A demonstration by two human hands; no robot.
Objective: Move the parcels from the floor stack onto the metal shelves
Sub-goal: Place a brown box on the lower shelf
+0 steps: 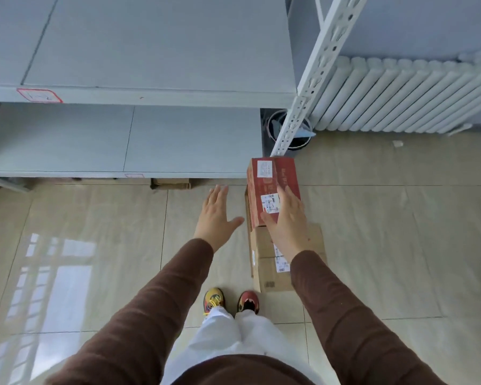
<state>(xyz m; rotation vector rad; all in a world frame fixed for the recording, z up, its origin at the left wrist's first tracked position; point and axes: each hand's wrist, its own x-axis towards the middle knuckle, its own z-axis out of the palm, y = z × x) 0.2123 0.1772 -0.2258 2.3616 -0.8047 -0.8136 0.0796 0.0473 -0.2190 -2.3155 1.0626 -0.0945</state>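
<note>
A red parcel (270, 179) with two white labels lies on top of the floor stack, over plain brown cardboard parcels (264, 262). My right hand (286, 218) lies flat on the red parcel's near end, fingers straight and spread over its top. My left hand (215, 215) hovers open over the floor tiles just left of the stack, touching nothing. The grey metal shelves (156, 95) stand ahead, with an upper board and a lower board (122, 143), both bare.
A white perforated shelf post (311, 79) slants down right of the boards, ending just behind the red parcel. A dark bin (289, 132) sits behind it, a white radiator (406, 95) to the right. More cardboard (170, 183) peeks out under the lower board. My feet (231, 301) stand beside the stack.
</note>
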